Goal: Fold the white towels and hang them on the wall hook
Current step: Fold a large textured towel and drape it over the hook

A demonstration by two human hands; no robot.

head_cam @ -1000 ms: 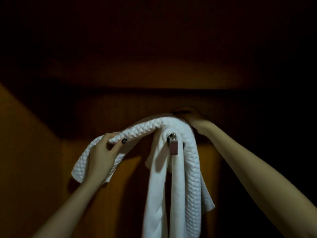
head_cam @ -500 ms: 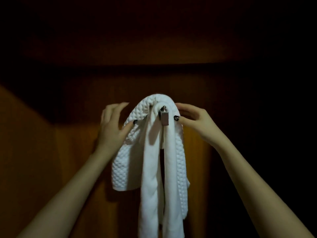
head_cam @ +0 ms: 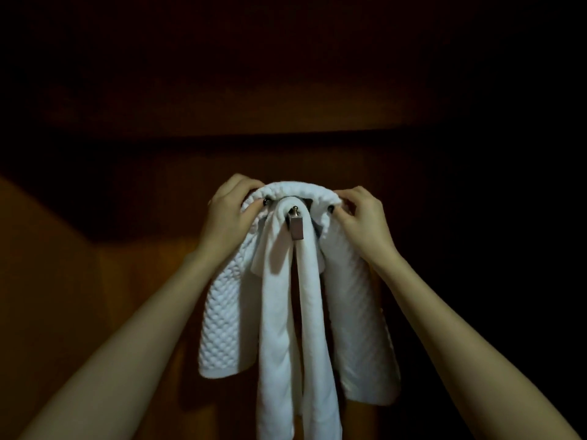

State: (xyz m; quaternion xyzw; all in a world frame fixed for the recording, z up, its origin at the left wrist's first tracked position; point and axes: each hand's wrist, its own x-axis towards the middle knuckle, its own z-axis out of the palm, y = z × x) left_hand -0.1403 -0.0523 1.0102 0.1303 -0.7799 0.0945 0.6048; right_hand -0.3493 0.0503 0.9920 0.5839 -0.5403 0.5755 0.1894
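Wall hook (head_cam: pixel 296 226): metal, at frame centre on a dim wooden wall (head_cam: pixel 317 160); small knob on top, square block below; mount hidden behind cloth.
Smooth towel (head_cam: pixel 279 312): white, draped over the hook, two long strands hanging toward 6 o'clock; lower ends cut off by the bottom edge.
Textured towel (head_cam: pixel 222 325): white, waffle weave, arched over the top of the hook and the smooth towel; one panel down at 7 o'clock, the other at 5 o'clock, partly behind the smooth strands; right panel in shadow, weave hard to make out.
Left hand (head_cam: pixel 227 214): at 10 o'clock of the hook, closed on the textured towel's top roll; dark-nailed thumb in front, fingers curled over and behind the cloth.
Right hand (head_cam: pixel 362 220): at 2 o'clock of the hook, pinching the same roll; fingertips partly buried in the fold.
Forearms: bare, entering from 7 and 5 o'clock; elbows cut off.
Surroundings: upper half and right side near black, nothing legible.
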